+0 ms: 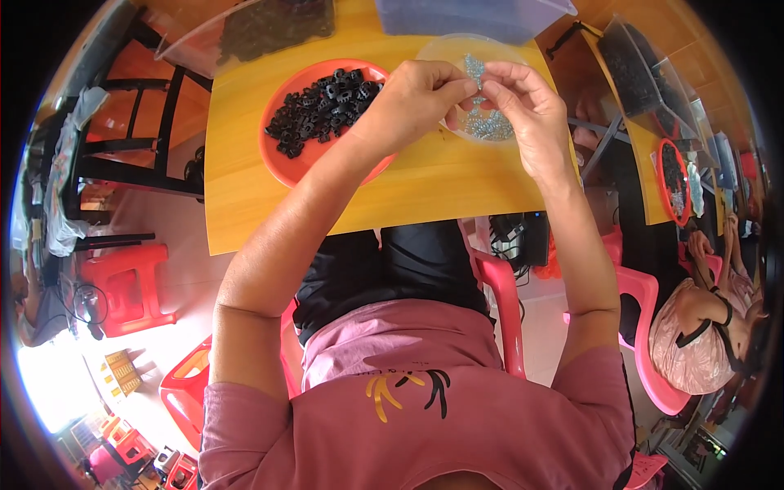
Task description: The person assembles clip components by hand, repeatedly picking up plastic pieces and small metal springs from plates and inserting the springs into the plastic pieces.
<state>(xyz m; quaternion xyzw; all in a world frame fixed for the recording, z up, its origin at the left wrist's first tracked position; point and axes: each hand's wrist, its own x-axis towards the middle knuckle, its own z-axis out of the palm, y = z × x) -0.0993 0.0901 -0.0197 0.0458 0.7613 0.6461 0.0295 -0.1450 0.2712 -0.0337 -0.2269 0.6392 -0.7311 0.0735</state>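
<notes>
My left hand (420, 94) and my right hand (527, 106) meet above a round clear dish (439, 51), fingertips almost touching. Thumb and forefinger are pinched together on each hand. Whatever lies between the fingertips is too small or too hidden to name. Small silvery-blue metallic pieces (490, 126) lie heaped in the dish, partly behind my fingers. Left of the dish, a round red-orange plate (300, 169) holds a pile of small black plastic parts (327, 110). My left wrist and forearm pass over that plate's right side.
Both containers stand on a yellow wood-grain table (237, 196). At its far edge are a clear bin of dark parts (278, 31) and a bluish plastic bin (474, 18). Black metal frames (122, 167) stand left. Another person (706, 327) sits at right on a pink chair (645, 294).
</notes>
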